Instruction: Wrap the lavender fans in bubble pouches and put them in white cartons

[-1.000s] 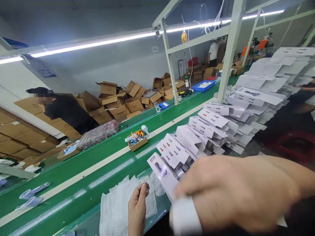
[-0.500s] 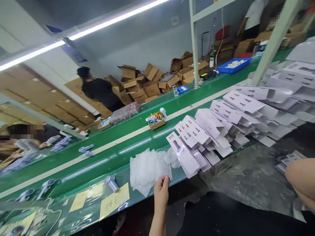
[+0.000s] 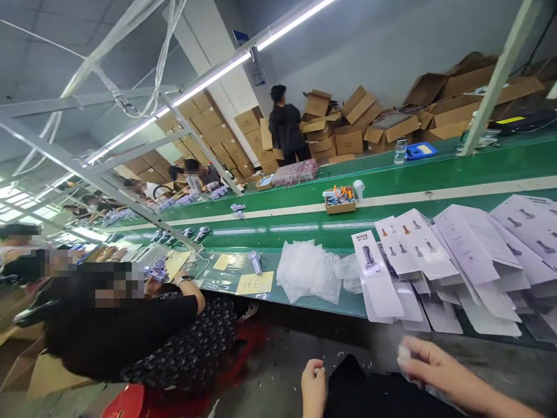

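Low in front of my lap, my left hand is closed, its fingers curled in; a small pale bit shows at the fingertips, too small to name. My right hand is to its right with fingers bent together and a small whitish thing at their tips, blurred. Both hands are apart from the bench. Beyond them lie a pile of clear bubble-wrap bags and a row of printed white cardboard boxes, folded and partly open. A lilac handheld part stands near a yellow paper note.
A green conveyor belt runs behind the bench, carrying a small carton of orange and blue parts. A co-worker in black sits close on the left. Metal frame posts rise above the line. Brown cartons are heaped behind.
The view has swung left, bringing the seated co-worker into sight. My left hand has drawn back from the bubble-wrap bags toward my lap, and my right hand has come into view.
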Available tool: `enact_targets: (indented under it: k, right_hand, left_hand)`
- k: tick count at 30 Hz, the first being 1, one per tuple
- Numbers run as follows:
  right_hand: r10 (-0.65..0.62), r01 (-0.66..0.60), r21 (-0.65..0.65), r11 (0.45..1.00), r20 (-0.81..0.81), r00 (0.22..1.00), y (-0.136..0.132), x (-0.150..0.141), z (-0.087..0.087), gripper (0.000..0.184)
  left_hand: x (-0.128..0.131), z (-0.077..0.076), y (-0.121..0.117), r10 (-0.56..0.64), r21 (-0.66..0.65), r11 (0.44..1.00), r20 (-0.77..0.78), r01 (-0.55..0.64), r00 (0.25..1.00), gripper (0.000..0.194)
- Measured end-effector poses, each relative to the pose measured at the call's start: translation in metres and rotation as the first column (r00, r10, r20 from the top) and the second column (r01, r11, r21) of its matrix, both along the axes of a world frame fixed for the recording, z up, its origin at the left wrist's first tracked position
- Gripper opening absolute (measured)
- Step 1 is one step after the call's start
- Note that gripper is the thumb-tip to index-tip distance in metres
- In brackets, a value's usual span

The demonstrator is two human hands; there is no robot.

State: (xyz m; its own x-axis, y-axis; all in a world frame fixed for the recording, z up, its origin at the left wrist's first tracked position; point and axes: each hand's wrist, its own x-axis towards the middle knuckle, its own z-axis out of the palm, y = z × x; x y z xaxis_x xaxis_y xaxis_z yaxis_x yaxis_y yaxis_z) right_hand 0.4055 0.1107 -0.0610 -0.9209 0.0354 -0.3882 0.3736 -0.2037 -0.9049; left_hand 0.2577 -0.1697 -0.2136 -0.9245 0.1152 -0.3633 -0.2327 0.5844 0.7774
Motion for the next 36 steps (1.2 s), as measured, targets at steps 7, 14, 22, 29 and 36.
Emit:
enact_targets:
  k: [7,14,22,29,36]
  right_hand:
    - [0.020,-0.019,-0.018,1.000,0.065,0.998,-0.051,-0.061,-0.043,0.022]
    - [-0.360,0.287,0.401,0.870,0.118,0.926,-0.096,-0.181,-0.097,0.058]
    - [-0.720,0.169,0.885,0.433,0.227,0.656,-0.056,-0.281,-0.153,0.055]
    - [-0.651,0.261,0.890,0.375,0.053,0.757,-0.058,-0.284,-0.159,0.037]
    - [-0.572,0.415,0.846,0.334,-0.168,0.803,-0.085,-0.237,-0.115,0.027]
  left_hand:
    - [-0.057,0.004,0.005,-0.181,-0.002,0.983,-0.167,0.183,0.969,0.022]
    - [-0.204,0.040,0.019,-0.373,0.064,0.908,-0.324,0.413,0.869,0.039]
    - [-0.347,0.056,0.008,-0.625,-0.180,0.759,-0.471,0.626,0.622,0.037]
    - [-0.474,0.015,-0.011,0.000,-0.517,0.853,-0.150,-0.078,0.989,0.075]
    - [-0.522,-0.010,-0.017,-0.043,-0.535,0.840,0.094,0.087,0.995,0.053]
